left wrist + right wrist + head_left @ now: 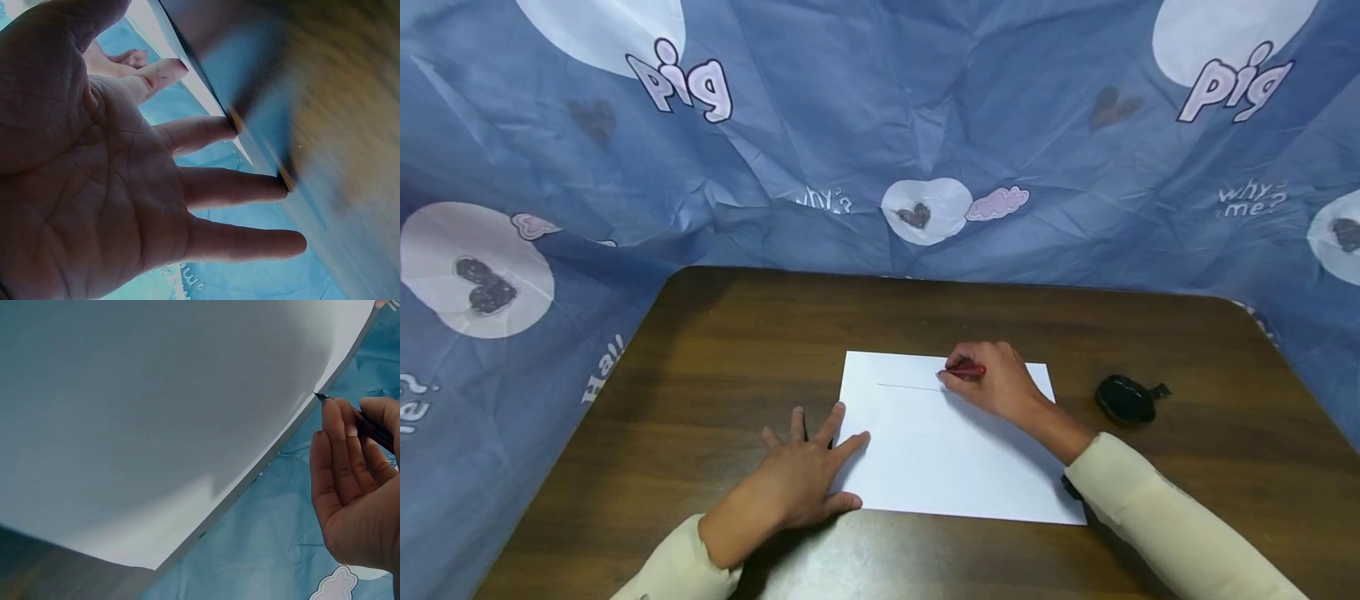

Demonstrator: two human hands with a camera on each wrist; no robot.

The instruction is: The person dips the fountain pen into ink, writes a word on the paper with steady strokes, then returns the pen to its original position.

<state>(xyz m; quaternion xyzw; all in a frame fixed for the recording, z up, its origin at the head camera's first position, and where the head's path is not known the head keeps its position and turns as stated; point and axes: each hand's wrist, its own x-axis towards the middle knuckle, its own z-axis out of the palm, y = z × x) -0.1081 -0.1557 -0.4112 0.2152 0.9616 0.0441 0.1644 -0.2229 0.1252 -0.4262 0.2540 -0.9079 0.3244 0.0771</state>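
Observation:
A white sheet of paper (947, 458) lies on the brown wooden table. My right hand (996, 379) pinches a red pen (967, 370) near its tip, over the upper part of the sheet. A thin straight line (906, 386) runs across the paper from the left up to the pen. In the right wrist view, the dark pen tip (320, 397) meets the paper's surface. Spread wide, my left hand (801, 475) rests at the sheet's left edge, thumb and index finger on the paper. The left wrist view shows its palm (94, 181) and straight fingers.
To the right of the paper lies a glossy black object (1126, 400) with a short tab; its kind is unclear. Another small dark item (1071, 487) is partly covered by the right sleeve. A blue printed cloth (850, 108) hangs behind and beside the table (760, 333).

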